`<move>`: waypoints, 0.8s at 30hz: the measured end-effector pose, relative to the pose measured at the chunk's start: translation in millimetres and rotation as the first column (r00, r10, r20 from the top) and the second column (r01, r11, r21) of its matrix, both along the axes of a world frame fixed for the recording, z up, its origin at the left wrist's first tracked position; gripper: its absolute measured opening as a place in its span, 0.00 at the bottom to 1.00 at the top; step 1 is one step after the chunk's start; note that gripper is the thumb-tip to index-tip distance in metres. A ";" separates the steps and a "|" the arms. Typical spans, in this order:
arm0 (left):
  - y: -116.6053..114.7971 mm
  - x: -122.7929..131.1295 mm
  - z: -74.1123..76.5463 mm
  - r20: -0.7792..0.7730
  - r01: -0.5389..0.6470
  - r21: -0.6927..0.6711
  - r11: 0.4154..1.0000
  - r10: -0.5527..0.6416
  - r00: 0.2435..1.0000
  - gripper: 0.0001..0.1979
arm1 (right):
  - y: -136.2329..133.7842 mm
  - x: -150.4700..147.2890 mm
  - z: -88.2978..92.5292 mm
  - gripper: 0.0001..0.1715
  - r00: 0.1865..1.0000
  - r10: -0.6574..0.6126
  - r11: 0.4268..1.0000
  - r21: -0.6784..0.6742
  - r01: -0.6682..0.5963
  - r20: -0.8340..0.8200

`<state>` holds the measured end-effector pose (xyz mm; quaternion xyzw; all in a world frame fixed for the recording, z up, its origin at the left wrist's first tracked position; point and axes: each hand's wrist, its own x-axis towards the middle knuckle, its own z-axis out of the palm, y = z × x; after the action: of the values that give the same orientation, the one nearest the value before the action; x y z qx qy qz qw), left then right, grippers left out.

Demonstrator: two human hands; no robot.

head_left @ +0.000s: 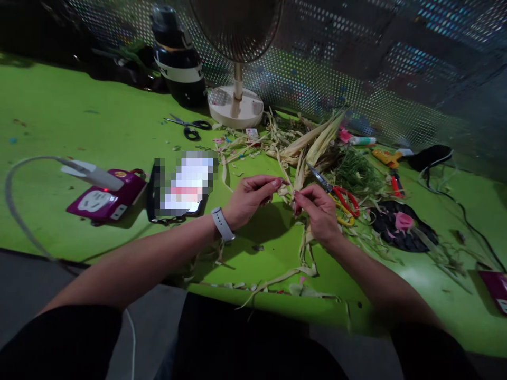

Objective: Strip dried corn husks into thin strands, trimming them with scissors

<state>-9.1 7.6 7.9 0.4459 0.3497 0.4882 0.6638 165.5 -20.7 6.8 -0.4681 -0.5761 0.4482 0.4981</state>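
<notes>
My left hand [251, 196], with a white watch on the wrist, pinches the top of a dry corn husk strip [304, 248] above the green table [79, 121]. My right hand [319, 211] pinches the same strip just beside it, and the strip's loose end trails down toward the table's front edge. Fingers of both hands are closed on the husk. A pile of corn husks [312, 142] lies just beyond my hands.
Red-handled scissors [340, 195] lie right of my hands; black scissors [190, 126] lie farther back. A fan base [235, 105], a black bottle [178, 63], a phone [186, 184], a purple power strip [103, 198], a glue gun [386, 157] and a dark cloth with a pink flower [400, 224] stand around.
</notes>
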 end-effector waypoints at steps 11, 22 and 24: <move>0.8 -2.8 -0.3 0.052 0.331 -0.164 0.929 -0.327 0.944 0.22 | 2.3 1.5 6.2 0.16 0.999 0.034 0.992 -0.120 -0.031 0.020; -1.4 3.5 -2.4 -0.078 0.202 0.020 0.979 -0.199 0.977 0.19 | -5.3 -9.9 5.0 0.23 0.977 0.211 0.942 -0.262 -0.209 -0.020; -3.6 5.6 -1.8 -0.037 0.225 0.021 0.974 -0.224 0.974 0.20 | -5.7 -12.6 3.3 0.23 0.979 0.198 0.941 -0.269 -0.205 -0.052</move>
<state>-3.4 4.1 6.1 0.4992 0.3024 0.4067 0.7028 152.9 -26.3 10.1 -0.4656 -0.5475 0.5775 0.3872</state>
